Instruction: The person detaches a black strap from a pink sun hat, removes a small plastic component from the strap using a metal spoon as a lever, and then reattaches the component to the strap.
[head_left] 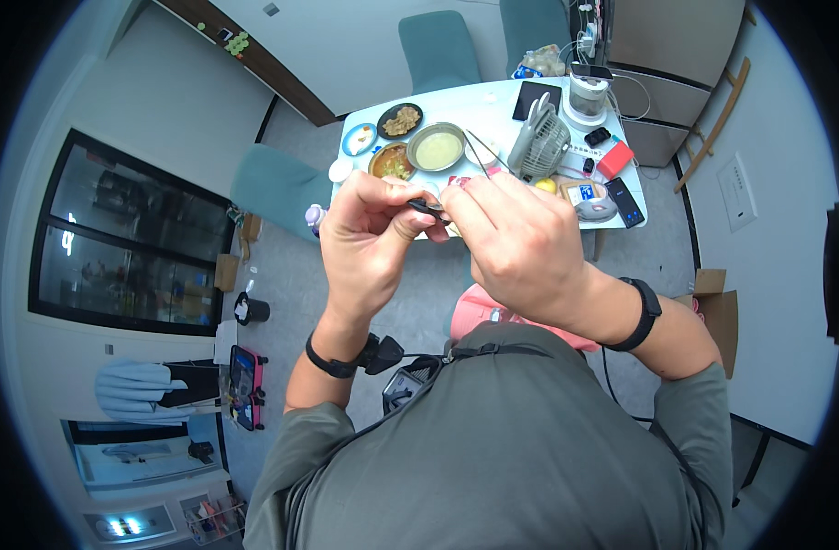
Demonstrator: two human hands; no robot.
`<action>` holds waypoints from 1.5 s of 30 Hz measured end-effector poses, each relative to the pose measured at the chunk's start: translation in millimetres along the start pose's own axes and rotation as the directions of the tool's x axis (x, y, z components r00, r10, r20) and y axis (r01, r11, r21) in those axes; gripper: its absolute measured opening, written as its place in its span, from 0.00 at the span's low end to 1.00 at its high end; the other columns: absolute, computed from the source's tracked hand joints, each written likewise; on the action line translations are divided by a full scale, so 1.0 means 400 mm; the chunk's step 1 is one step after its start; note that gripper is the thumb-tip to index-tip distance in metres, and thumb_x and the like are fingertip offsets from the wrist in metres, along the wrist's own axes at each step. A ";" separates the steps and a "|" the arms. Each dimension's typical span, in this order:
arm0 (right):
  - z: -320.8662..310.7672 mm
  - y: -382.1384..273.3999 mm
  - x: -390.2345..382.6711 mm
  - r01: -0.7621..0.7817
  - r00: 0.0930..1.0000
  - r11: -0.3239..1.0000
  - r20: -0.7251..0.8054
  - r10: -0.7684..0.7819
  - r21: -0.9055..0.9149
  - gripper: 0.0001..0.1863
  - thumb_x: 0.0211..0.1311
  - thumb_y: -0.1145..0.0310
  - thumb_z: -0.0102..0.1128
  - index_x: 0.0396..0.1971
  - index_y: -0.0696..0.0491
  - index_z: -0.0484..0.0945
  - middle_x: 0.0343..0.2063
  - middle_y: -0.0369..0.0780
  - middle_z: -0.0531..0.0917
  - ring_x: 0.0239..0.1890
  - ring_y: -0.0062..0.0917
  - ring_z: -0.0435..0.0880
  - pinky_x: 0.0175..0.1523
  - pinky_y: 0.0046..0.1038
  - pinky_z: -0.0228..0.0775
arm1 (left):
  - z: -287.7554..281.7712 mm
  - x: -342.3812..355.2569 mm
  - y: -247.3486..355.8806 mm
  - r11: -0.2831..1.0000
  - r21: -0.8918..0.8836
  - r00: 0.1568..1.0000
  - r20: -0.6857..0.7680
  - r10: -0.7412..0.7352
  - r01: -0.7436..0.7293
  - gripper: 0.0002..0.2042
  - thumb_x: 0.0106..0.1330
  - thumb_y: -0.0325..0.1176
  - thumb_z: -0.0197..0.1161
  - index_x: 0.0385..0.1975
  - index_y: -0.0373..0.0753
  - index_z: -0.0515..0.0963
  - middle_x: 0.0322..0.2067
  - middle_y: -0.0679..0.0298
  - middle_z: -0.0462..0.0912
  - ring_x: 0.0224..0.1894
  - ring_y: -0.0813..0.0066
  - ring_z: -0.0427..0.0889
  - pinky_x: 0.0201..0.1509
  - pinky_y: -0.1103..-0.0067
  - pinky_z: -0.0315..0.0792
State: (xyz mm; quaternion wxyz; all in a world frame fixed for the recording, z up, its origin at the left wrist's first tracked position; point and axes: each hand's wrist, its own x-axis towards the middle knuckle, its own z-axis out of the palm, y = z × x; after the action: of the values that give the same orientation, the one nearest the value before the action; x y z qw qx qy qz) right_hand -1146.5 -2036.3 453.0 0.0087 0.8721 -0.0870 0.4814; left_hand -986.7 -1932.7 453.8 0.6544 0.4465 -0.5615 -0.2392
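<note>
I hold both hands raised together in front of my body, at the near edge of the table. My left hand (369, 234) pinches a small black object (426, 207) between thumb and fingers; its kind I cannot make out. From the other side my right hand (520, 234) meets it with closed fingertips, which are partly hidden behind the hand. Two thin dark sticks (478, 150), like chopsticks, show just beyond my right hand. Whether that hand grips them, I cannot tell.
The white table (483, 99) carries a bowl of pale soup (438, 148), a brown dish (392, 161), a black plate of food (401, 120), a blue-rimmed plate (359, 139), a grey fan (540, 145), a tablet (537, 99) and a phone (625, 203). Teal chairs (438, 50) stand around it.
</note>
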 end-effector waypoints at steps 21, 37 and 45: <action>0.038 0.005 -0.009 -0.069 0.987 0.996 -0.147 0.060 -0.058 0.12 0.54 0.68 0.61 0.36 0.58 0.79 0.27 0.36 0.78 0.29 0.25 0.79 0.28 0.27 0.72 | 0.066 -0.011 0.012 0.998 0.057 0.975 -0.220 0.030 -0.018 0.15 0.70 0.16 0.61 0.55 0.27 0.75 0.43 0.52 0.85 0.42 0.68 0.88 0.48 0.73 0.85; 0.078 0.063 -0.061 -0.189 0.981 0.966 -0.003 0.193 0.177 0.07 0.61 0.73 0.59 0.37 0.58 0.80 0.29 0.41 0.81 0.32 0.31 0.83 0.33 0.32 0.75 | -0.007 -0.018 -0.038 0.853 -0.400 0.901 -0.128 -0.414 0.335 0.13 0.76 0.33 0.58 0.49 0.27 0.78 0.32 0.56 0.85 0.27 0.75 0.83 0.31 0.79 0.80; 0.177 0.288 -0.240 -0.877 0.445 0.141 0.667 0.597 0.459 0.13 0.73 0.65 0.56 0.45 0.58 0.84 0.27 0.40 0.84 0.28 0.25 0.81 0.38 0.27 0.73 | -0.153 -0.024 -0.142 0.803 -0.212 0.795 -0.143 -0.589 0.557 0.13 0.75 0.35 0.61 0.45 0.29 0.79 0.30 0.63 0.84 0.25 0.81 0.80 0.29 0.84 0.76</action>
State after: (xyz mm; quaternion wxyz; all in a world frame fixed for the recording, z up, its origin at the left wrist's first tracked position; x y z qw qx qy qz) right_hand -1155.5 -2143.0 326.4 -0.6181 0.6825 -0.2978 0.2519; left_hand -920.3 -1933.1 402.0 0.6378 0.5638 -0.3091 -0.4240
